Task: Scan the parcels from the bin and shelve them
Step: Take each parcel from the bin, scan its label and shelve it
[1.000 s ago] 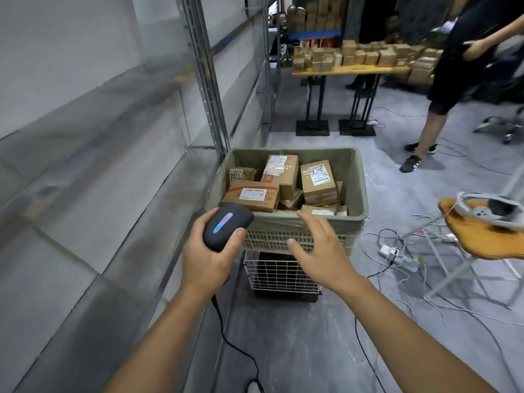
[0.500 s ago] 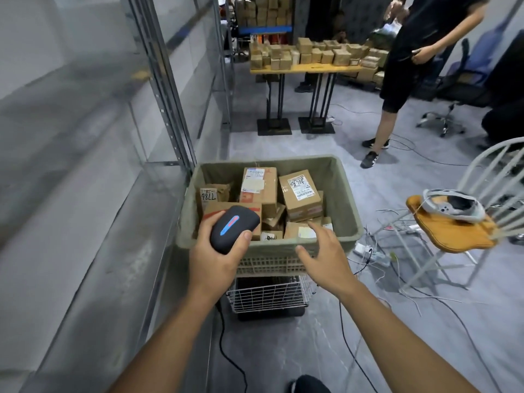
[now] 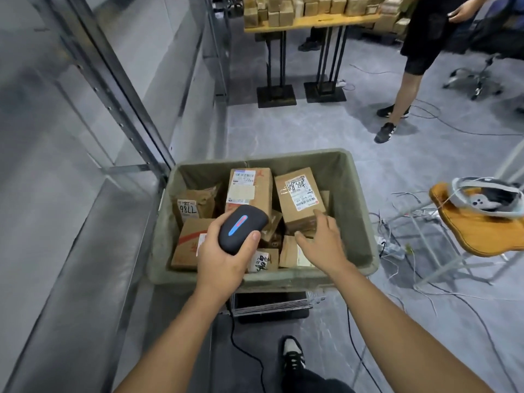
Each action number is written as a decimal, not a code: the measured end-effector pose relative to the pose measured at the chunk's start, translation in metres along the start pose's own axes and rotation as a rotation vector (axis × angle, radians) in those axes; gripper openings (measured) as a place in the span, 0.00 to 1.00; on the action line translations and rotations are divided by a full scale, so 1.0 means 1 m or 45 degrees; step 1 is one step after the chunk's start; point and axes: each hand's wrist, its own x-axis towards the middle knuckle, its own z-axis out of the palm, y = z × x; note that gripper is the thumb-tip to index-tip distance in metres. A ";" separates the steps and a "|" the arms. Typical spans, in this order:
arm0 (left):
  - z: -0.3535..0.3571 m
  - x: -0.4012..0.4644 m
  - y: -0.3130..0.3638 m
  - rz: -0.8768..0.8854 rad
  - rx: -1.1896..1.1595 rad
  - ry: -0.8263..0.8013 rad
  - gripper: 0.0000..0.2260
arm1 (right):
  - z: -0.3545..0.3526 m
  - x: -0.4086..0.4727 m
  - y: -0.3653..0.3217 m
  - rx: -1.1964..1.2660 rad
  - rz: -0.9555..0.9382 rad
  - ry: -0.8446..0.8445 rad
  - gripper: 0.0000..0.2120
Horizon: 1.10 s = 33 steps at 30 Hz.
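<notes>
A green-lined bin [image 3: 358, 222] stands in front of me with several cardboard parcels in it. My left hand [image 3: 224, 259] grips a black corded scanner [image 3: 241, 231] with a lit blue-red strip, held over the bin's near left. My right hand [image 3: 323, 242] reaches into the bin with spread fingers, touching the near edge of a labelled brown parcel [image 3: 299, 199]. Beside that one lies another labelled parcel [image 3: 249, 191], and a crumpled one marked 98LL [image 3: 194, 207] sits at the left. The metal shelf [image 3: 71, 222] runs along my left.
A wooden chair [image 3: 479, 231] with a white headset [image 3: 487, 202] and loose cables stands to the right. Another person [image 3: 419, 52] stands at the far right by a table [image 3: 309, 21] stacked with boxes. My shoe [image 3: 293, 353] and the scanner cord lie on the grey floor.
I have stepped closer and now look down into the bin. My right hand moved from the bin's near rim forward onto the labelled parcel. The left hand carried the scanner over the bin.
</notes>
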 end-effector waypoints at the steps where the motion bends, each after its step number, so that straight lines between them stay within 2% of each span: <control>1: 0.005 0.007 -0.003 -0.022 -0.009 0.000 0.23 | 0.002 0.012 0.000 -0.041 0.006 -0.005 0.37; 8: 0.031 0.048 -0.007 -0.061 0.006 -0.031 0.21 | 0.023 0.072 0.002 -0.269 0.147 -0.006 0.41; 12: 0.039 0.073 -0.012 -0.068 0.033 -0.125 0.21 | 0.037 0.094 0.003 -0.337 0.246 0.038 0.44; 21: 0.047 0.111 -0.032 -0.143 0.044 -0.191 0.21 | 0.074 0.131 0.007 -0.435 0.391 0.053 0.62; 26: 0.045 0.122 -0.037 -0.187 0.052 -0.202 0.22 | 0.088 0.146 0.006 -0.386 0.516 0.044 0.70; 33: 0.041 0.136 -0.044 -0.220 0.075 -0.198 0.22 | 0.090 0.153 0.010 -0.351 0.485 0.130 0.68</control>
